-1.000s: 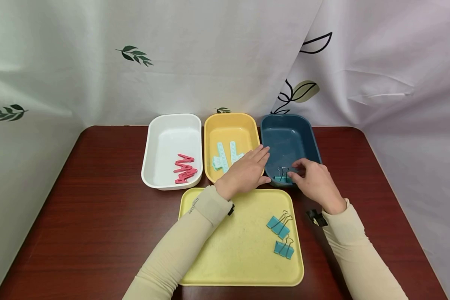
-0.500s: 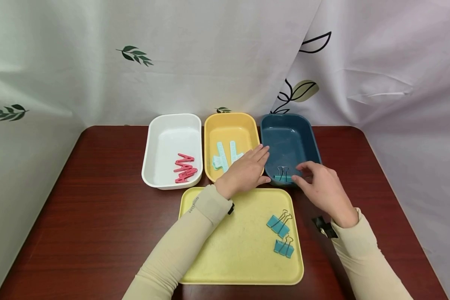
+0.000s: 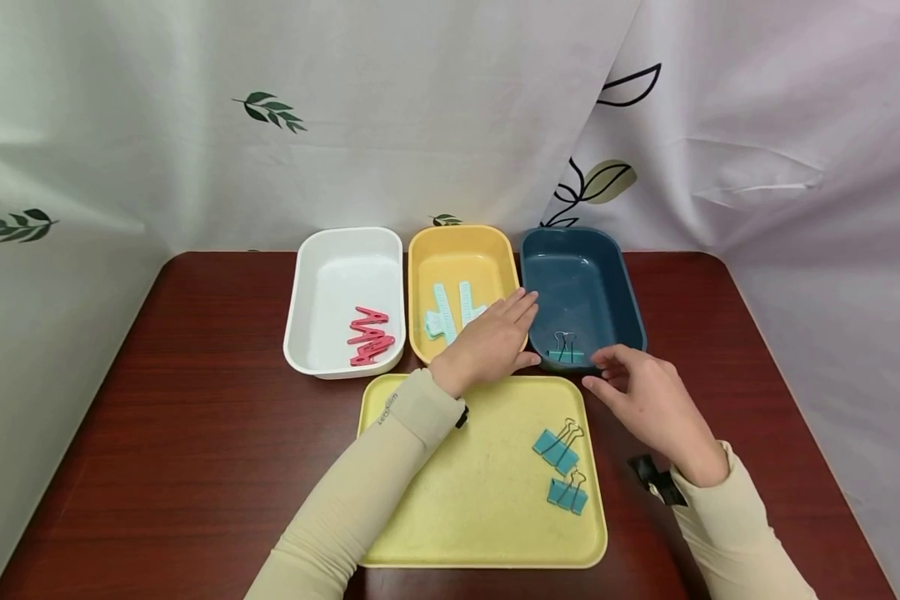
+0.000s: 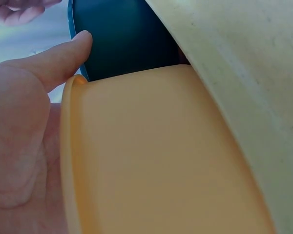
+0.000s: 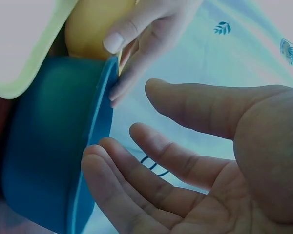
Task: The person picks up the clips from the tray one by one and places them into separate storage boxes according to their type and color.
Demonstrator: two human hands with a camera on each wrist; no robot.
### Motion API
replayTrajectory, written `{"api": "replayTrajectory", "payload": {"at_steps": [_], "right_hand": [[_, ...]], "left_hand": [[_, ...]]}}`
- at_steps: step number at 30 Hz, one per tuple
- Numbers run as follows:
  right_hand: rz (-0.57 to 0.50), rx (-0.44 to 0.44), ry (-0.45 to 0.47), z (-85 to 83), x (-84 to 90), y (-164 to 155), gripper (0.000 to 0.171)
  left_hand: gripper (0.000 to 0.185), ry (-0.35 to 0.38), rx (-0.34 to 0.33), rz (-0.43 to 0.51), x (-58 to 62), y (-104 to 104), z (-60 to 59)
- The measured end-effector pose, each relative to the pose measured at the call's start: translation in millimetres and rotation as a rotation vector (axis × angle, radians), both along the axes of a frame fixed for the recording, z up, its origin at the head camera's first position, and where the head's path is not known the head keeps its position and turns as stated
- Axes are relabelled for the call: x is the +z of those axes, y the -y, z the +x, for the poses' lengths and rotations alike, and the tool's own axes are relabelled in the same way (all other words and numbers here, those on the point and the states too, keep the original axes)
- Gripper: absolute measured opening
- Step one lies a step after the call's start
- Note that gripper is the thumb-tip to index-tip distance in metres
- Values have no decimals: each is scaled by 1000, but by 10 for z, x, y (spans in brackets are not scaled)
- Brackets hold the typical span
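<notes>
- Right hand [image 3: 648,400]: fingers loosely spread, holding nothing, just short of the blue bin [image 3: 615,287].
- One clip [image 3: 565,348] lies in that bin, beyond its fingertips.
- Two clips [image 3: 558,451] remain on the tray [image 3: 450,517], below its thumb.
- Left hand [image 3: 487,343] rests flat on the yellow bin [image 3: 450,242].

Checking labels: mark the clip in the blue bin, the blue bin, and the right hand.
binder clip [image 3: 566,350], head view, teal body.
blue bin [image 3: 630,293], head view, right rim.
right hand [image 3: 656,408], head view, back of hand.

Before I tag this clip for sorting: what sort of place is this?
Probably a staged tabletop setup, not a real home or office: a wooden table, a leaf-print cloth hung behind it, and three bins beside a tray of binder clips.
</notes>
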State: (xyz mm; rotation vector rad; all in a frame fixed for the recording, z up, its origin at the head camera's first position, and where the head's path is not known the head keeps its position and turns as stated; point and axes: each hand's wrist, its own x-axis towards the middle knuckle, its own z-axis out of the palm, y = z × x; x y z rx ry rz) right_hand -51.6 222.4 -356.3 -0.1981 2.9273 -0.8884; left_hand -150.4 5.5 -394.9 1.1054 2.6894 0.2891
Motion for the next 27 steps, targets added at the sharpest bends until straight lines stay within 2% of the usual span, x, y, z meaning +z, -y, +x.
{"api": "replayTrajectory", "payload": {"at_steps": [13, 27], "right_hand": [[3, 36, 41, 121, -133, 6, 27], [-45, 84, 72, 266, -293, 81, 26]], "left_hand": [[76, -12, 1, -12, -8, 3, 4], [76, -22, -1, -1, -14, 2, 10]]}}
